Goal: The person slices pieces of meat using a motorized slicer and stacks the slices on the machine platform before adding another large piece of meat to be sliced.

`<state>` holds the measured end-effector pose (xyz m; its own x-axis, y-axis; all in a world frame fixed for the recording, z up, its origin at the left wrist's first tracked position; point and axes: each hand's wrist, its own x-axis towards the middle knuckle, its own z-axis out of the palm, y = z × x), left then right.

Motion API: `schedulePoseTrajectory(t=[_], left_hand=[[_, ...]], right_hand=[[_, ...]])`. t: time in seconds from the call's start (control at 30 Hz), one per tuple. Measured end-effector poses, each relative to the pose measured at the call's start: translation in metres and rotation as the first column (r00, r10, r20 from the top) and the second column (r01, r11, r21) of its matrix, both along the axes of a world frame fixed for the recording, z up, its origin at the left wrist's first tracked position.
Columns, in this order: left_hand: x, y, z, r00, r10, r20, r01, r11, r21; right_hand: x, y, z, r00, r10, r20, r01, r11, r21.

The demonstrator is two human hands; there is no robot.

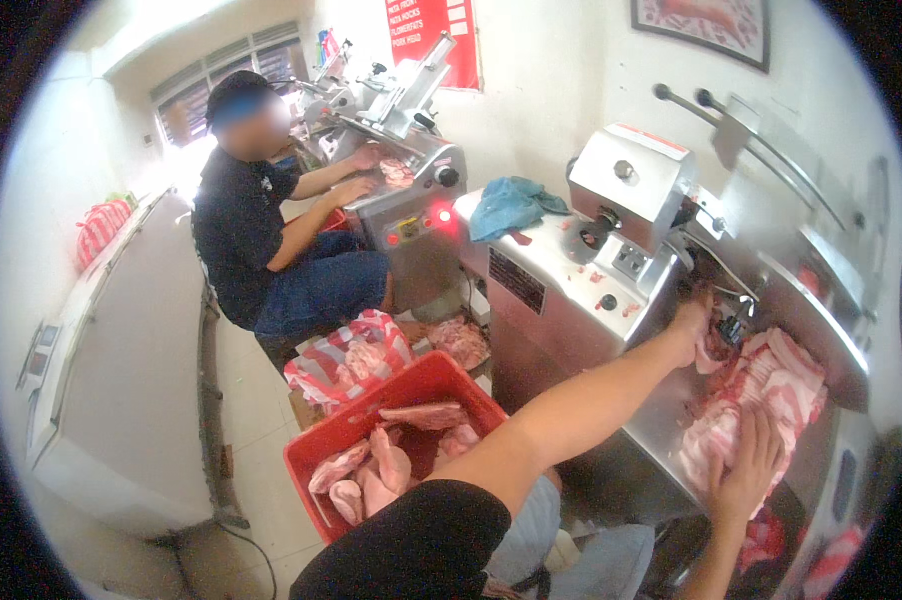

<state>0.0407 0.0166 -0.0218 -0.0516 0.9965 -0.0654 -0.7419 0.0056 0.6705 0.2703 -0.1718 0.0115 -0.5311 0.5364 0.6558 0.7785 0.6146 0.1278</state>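
A metal meat slicer (631, 180) stands before me on the right. My left hand (695, 326) reaches in beside its housing, at a piece of raw meat (713, 356); the fingers are partly hidden in shadow, and their hold on it is unclear. Slices of raw pork (773, 382) lie in a long pile on the slicer's steel surface. My right hand (747, 457) rests flat with spread fingers on the near end of this pile.
A red plastic crate (301, 457) with raw pork pieces stands below my left arm. Behind it is a striped plastic bag (308, 375) of meat. A seated co-worker (248, 202) handles meat at another slicer (413, 202). A blue cloth (514, 206) lies on my slicer. A white chest freezer (135, 360) stands left.
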Motion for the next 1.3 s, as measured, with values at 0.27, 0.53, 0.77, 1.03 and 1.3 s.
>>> schedulePoseTrajectory(t=[0.27,0.53,0.77,1.03,1.3], left_hand=[[0.002,-0.014,0.006,0.999,0.032,-0.042,-0.022,0.977,0.211],[0.009,-0.063,0.035,0.748,-0.145,-0.648,0.184,0.983,-0.006],[-0.013,-0.021,-0.015,0.466,-0.195,-0.863,0.257,0.963,-0.079],[-0.018,-0.016,0.008,0.951,0.033,-0.309,-0.023,0.999,0.039],[-0.018,-0.022,0.023,0.985,0.015,-0.170,0.003,0.994,0.107]], right_hand=[[-0.002,-0.003,0.000,1.000,-0.002,-0.014,0.002,1.000,-0.006],[-0.002,-0.010,0.004,0.998,-0.029,-0.062,0.025,0.997,-0.077],[-0.009,-0.005,0.010,0.997,0.029,-0.069,-0.031,0.999,-0.020],[-0.003,-0.004,0.009,0.989,0.076,-0.129,-0.078,0.997,-0.006],[-0.002,-0.007,0.012,0.985,0.079,-0.153,-0.083,0.996,-0.016]])
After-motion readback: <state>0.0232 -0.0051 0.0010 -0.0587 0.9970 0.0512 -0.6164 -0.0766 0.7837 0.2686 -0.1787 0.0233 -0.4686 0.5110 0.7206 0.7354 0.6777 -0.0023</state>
